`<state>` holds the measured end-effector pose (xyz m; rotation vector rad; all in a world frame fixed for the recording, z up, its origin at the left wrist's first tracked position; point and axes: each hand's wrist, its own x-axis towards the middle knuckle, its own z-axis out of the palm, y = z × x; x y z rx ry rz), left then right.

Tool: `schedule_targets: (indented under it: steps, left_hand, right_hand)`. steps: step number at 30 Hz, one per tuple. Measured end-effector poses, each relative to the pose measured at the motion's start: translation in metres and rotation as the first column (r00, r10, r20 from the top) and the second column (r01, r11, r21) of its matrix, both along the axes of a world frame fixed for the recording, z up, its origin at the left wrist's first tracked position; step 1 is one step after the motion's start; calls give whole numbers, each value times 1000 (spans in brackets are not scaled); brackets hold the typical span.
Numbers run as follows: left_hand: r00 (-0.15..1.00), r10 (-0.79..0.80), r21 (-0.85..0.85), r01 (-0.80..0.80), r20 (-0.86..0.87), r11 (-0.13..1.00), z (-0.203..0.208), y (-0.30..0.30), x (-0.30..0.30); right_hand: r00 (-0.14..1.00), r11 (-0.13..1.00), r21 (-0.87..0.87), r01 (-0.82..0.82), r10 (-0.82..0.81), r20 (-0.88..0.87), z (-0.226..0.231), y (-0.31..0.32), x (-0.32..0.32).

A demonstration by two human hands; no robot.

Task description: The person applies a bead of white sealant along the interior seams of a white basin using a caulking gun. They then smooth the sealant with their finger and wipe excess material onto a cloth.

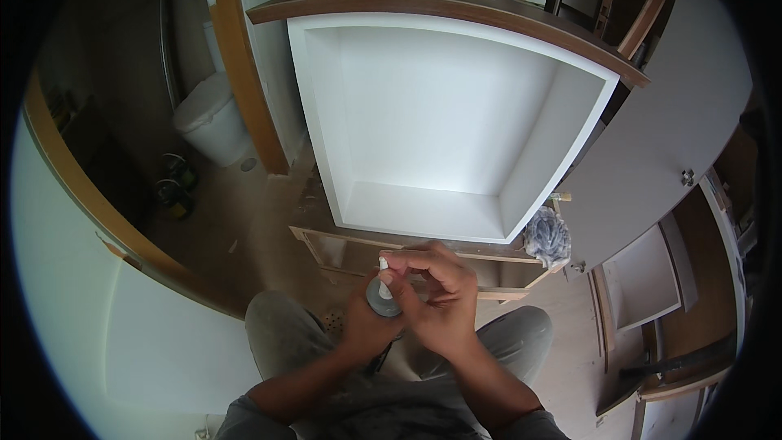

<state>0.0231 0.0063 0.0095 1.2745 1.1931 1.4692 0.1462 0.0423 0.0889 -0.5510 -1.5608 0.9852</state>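
Observation:
My left hand point(366, 322) is wrapped round a container with a grey round top point(381, 301), held upright over my lap. From the middle of that top a slim white nozzle point(384, 279) sticks up. My right hand point(444, 297) pinches the nozzle between thumb and fingertips. The container's body is hidden in my left palm, so its exact kind cannot be made out. Just beyond my hands, an open-fronted white box cabinet point(444, 114) stands on a low wooden frame point(391, 238).
A brown wooden board point(448, 6) lies across the cabinet's top. Right of it are a grey-white crumpled bundle point(546, 236), a brush point(560, 196) and a large pale door panel point(668, 106). A toilet point(213, 118) stands beyond a wooden door frame point(244, 65) at left.

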Motion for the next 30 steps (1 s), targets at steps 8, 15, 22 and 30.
schedule_targets:
  steps: [8,15,22,30]
  left_hand:
    - [999,-14,48,16,-43,999,-30,38,-14]
    - [992,122,-111,-119,25,987,-12,57,-64]
    - [903,354,41,-374,245,926,13,90,-105]
    - [946,240,-78,-228,217,970,-5,93,-116]
  right_hand:
    - [997,1000,-5,22,-22,68,-9,38,-8]
    - [975,952,-253,172,-127,184,-47,88,21]
    - [627,812,-15,584,-440,643,-122,185,40]
    - [411,698,103,709,-527,744,-139,214,34]
